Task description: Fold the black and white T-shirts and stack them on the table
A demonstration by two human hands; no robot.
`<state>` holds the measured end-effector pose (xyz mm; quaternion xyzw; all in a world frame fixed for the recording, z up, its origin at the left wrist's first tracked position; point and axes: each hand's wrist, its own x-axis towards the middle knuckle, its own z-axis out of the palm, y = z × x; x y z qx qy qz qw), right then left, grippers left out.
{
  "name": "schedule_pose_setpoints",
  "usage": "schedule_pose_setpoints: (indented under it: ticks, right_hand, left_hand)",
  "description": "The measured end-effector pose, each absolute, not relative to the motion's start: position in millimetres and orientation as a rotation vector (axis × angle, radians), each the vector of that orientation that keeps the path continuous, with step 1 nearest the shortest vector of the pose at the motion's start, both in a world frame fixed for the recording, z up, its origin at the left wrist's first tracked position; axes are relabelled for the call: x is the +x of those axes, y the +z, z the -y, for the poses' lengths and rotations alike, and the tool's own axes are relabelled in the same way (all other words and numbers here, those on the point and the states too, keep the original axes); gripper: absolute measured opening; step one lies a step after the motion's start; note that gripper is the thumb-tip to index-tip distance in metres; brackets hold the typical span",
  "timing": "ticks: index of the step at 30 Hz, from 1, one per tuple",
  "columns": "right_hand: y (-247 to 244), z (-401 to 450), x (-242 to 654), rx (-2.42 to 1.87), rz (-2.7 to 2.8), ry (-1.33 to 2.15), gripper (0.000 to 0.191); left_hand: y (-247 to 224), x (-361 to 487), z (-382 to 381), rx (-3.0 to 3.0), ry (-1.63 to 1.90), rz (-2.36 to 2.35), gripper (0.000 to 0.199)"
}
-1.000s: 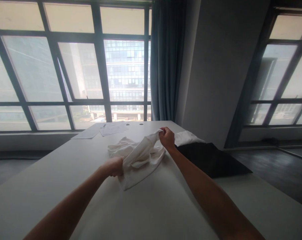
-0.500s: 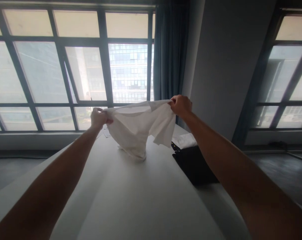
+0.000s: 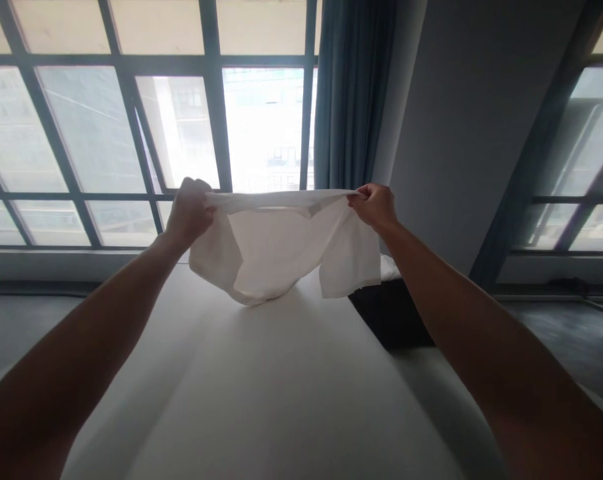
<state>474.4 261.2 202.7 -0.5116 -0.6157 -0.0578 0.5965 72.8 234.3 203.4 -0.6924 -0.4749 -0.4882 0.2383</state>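
Observation:
A white short-sleeved shirt [image 3: 276,250] hangs stretched between my two hands above the far part of the white table [image 3: 281,387]. My left hand [image 3: 190,208] is closed on its upper left edge. At the upper right edge, my right hand [image 3: 374,205] pinches the cloth between thumb and fingers. The top edge runs nearly straight from hand to hand. Below it the cloth sags in folds, and a sleeve hangs down near my right hand. The shirt's lowest fold is close to the tabletop; whether it touches, I cannot tell.
On the right side of the table lies a black folded item [image 3: 394,317], with a white cloth [image 3: 389,268] behind it, partly hidden by the shirt and my right arm. Beyond the table are windows [image 3: 176,130], a dark blue curtain [image 3: 351,100] and a grey pillar [image 3: 471,127].
My hands have spread a little farther apart, and the left has risen. The shirt's top edge is now straighter and its cloth more opened out. The view has tilted down slightly.

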Motion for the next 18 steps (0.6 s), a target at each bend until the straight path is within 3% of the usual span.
schedule_pose_setpoints:
  ticks: [6,12,15,18]
  right_hand:
    - [161,-227,473,-1.315,1.531,-0.16,0.029]
    - [132,-202,489,-1.368,1.66,-0.183,0.035]
    - [118,-199,506,-1.447,1.746,-0.267,0.034]
    - [104,-203,521,-1.541,1.818,-0.315,0.033]
  left_hand:
    - [154,68,-216,-1.753,-1.109,1.697,0.009]
    - [120,59,-211,-2.004,-1.46,2.195,0.032]
    - [103,55,-207,-2.224,-1.496,2.164,0.033]
    - [89,57,-201,-2.35,-1.321,2.053,0.038]
